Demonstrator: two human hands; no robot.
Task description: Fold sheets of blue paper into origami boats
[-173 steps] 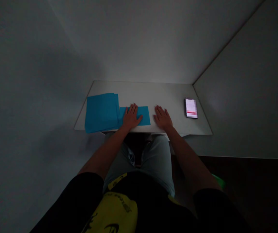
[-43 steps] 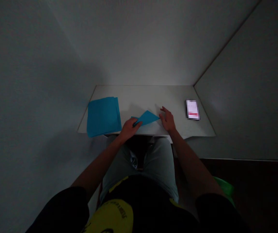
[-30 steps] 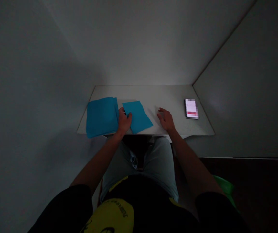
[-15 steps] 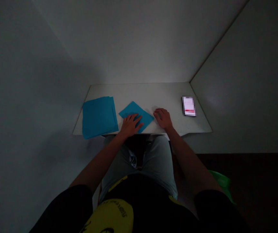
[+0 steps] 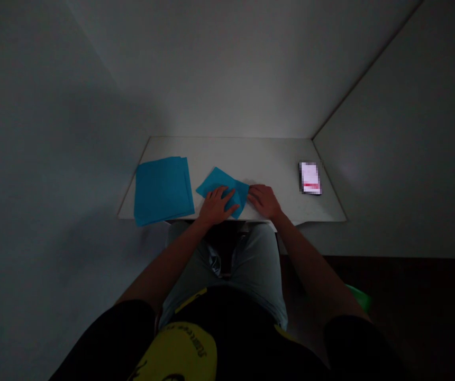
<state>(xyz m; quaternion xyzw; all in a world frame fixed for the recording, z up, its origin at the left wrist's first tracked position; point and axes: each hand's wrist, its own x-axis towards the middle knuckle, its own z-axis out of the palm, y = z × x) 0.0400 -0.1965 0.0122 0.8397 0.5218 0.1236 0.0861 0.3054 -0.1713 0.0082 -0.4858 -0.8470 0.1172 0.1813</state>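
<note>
A sheet of blue paper (image 5: pixel 218 179), folded into a smaller shape, lies at the middle of the white table (image 5: pixel 247 153). My left hand (image 5: pixel 216 207) rests on its near part, fingers spread and laid flat. At the paper's right corner, my right hand (image 5: pixel 264 201) has its fingers closed on the tip, and that corner bends up from the table. The thumb of the right hand is hard to make out.
A stack of blue paper sheets (image 5: pixel 163 190) sits at the table's left, slightly over the front edge. Toward the right end lies a phone (image 5: pixel 310 178) with a lit, blurred screen. Walls border the table behind and at the sides. A green object (image 5: pixel 359 298) shows at lower right.
My right hand has moved left and closed on the paper's right corner, which was flat and is now bent up. My left hand stays on the paper, shifted slightly right.
</note>
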